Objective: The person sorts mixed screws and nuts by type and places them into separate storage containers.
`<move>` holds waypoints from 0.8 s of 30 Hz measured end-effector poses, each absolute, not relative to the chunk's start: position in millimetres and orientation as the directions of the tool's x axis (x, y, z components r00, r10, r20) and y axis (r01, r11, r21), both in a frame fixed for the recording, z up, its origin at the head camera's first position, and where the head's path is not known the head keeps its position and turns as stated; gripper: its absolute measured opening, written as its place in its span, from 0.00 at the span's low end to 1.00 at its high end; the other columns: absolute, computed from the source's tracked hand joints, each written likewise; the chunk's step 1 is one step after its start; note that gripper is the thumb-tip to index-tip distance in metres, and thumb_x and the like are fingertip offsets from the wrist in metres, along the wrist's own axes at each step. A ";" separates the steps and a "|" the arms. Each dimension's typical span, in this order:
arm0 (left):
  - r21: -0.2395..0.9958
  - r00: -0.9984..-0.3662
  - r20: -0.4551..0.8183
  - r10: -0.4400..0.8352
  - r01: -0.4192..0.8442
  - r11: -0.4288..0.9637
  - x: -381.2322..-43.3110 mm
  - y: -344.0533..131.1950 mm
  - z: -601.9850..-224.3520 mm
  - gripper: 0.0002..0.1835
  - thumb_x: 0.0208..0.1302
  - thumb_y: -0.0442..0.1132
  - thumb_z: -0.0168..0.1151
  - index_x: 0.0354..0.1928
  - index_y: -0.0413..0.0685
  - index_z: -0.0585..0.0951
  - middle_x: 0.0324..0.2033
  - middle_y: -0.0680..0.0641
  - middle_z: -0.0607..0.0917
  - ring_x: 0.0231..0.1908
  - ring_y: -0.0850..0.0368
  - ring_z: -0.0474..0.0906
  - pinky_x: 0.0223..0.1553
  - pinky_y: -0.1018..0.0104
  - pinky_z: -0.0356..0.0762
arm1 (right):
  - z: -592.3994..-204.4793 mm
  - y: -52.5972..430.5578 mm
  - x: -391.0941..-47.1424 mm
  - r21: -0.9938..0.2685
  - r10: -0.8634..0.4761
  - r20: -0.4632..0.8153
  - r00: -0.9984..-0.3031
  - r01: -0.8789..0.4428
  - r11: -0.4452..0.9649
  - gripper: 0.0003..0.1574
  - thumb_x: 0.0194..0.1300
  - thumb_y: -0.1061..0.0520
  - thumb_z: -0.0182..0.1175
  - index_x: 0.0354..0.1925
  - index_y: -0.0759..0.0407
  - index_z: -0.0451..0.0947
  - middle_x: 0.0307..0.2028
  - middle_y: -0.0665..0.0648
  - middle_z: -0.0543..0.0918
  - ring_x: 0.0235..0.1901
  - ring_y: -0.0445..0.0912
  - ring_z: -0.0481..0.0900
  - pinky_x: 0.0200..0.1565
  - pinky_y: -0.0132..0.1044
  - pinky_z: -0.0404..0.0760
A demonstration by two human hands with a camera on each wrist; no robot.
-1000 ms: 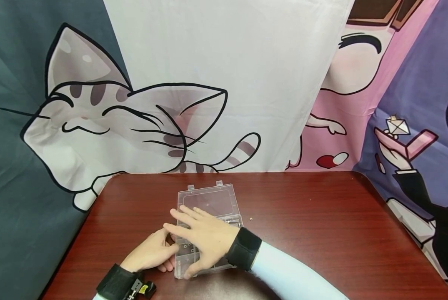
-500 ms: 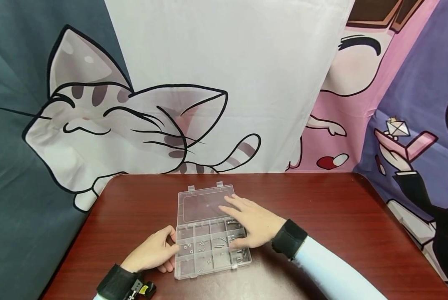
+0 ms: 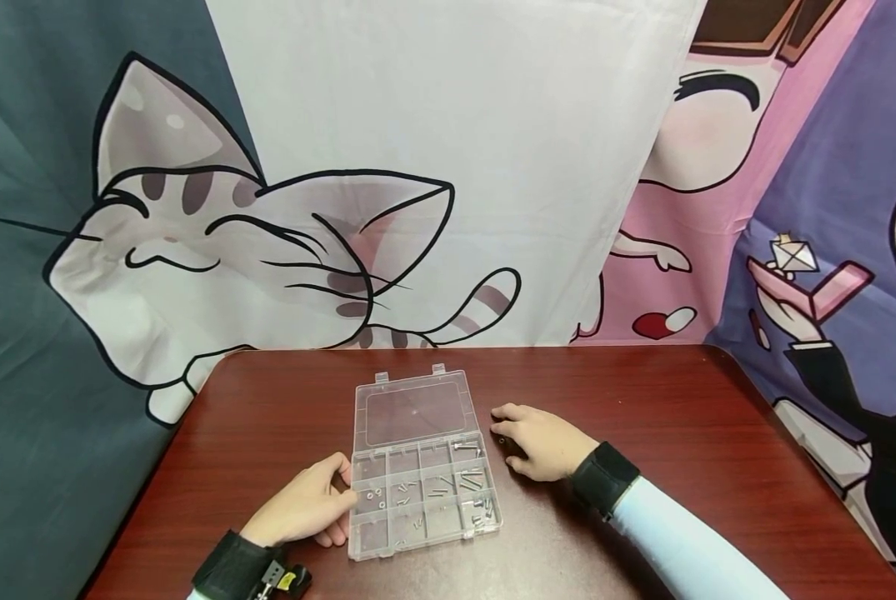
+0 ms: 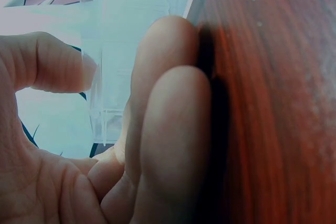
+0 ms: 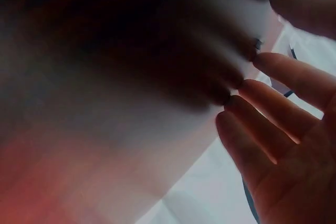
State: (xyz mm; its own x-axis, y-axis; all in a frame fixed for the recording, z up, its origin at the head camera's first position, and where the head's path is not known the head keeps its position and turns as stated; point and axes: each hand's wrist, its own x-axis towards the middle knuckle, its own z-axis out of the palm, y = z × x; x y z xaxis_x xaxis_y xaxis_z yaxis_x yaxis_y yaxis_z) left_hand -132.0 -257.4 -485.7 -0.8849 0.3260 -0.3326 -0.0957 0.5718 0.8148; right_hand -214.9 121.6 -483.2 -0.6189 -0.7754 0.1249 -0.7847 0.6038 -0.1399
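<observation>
A clear plastic compartment box (image 3: 427,542) lies on the table with its lid (image 3: 415,404) folded back. My left hand (image 3: 301,504) holds its left edge; the thumb (image 4: 68,69) meets the clear wall and the other fingers lie low along the side. To the right of the box, my right hand (image 3: 548,442) reaches down to the table with fingers spread and slightly bent. A small metal nut (image 3: 502,440) sits between its thumb and forefinger, near the forefinger's tip in the right wrist view. Inside the box are several screws (image 3: 470,482) and small nuts (image 3: 370,496).
The reddish-brown wooden table (image 3: 643,392) runs back to a printed cloth (image 3: 530,167) with a cartoon cat. Two latches stick up from the lid's far edge. Each wrist wears a black band (image 3: 605,477).
My right hand has moved from above the box rightward and down to the table beside the nut, uncovering the compartments. The left hand and box have stayed in place.
</observation>
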 end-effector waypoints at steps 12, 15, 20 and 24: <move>0.813 -0.889 -0.326 0.323 -0.089 0.576 -130.4 -256.8 -486.1 0.13 0.65 0.42 0.54 0.44 0.40 0.68 0.18 0.44 0.82 0.18 0.50 0.81 0.18 0.56 0.79 | -489.4 110.5 -211.4 -0.055 -0.799 0.319 -0.509 -0.852 0.521 0.11 0.52 0.67 0.64 0.26 0.51 0.84 0.25 0.44 0.66 0.24 0.36 0.68 0.30 0.29 0.73; 0.812 -0.889 -0.326 0.321 -0.089 0.576 -129.9 -256.4 -485.9 0.13 0.65 0.41 0.54 0.43 0.40 0.68 0.18 0.44 0.82 0.18 0.50 0.81 0.18 0.56 0.80 | -488.1 107.6 -209.3 -0.050 -0.788 0.325 -0.523 -0.842 0.538 0.15 0.52 0.70 0.60 0.23 0.51 0.83 0.23 0.44 0.66 0.22 0.37 0.69 0.28 0.30 0.73; 0.811 -0.890 -0.327 0.318 -0.092 0.577 -130.1 -256.5 -485.1 0.13 0.65 0.42 0.54 0.44 0.40 0.68 0.18 0.44 0.82 0.17 0.50 0.81 0.18 0.56 0.79 | -488.5 103.1 -209.3 -0.034 -0.773 0.325 -0.545 -0.823 0.566 0.18 0.48 0.72 0.58 0.19 0.49 0.80 0.21 0.43 0.66 0.20 0.37 0.68 0.25 0.31 0.72; 0.809 -0.892 -0.325 0.314 -0.090 0.580 -130.1 -256.9 -485.3 0.13 0.65 0.42 0.54 0.44 0.40 0.68 0.18 0.44 0.82 0.17 0.50 0.81 0.18 0.56 0.79 | -490.9 100.1 -210.6 -0.034 -0.763 0.333 -0.554 -0.816 0.577 0.19 0.42 0.72 0.59 0.15 0.47 0.74 0.20 0.43 0.64 0.19 0.36 0.64 0.23 0.31 0.67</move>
State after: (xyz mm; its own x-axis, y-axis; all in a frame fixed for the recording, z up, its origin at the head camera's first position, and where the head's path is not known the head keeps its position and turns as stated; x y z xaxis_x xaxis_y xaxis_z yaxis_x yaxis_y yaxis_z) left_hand -130.1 -256.9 -485.3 -0.8922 0.3139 -0.3246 -0.0903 0.5803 0.8094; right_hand -210.6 100.1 -490.9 -0.5536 -0.7633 0.3330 -0.8159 0.5772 -0.0335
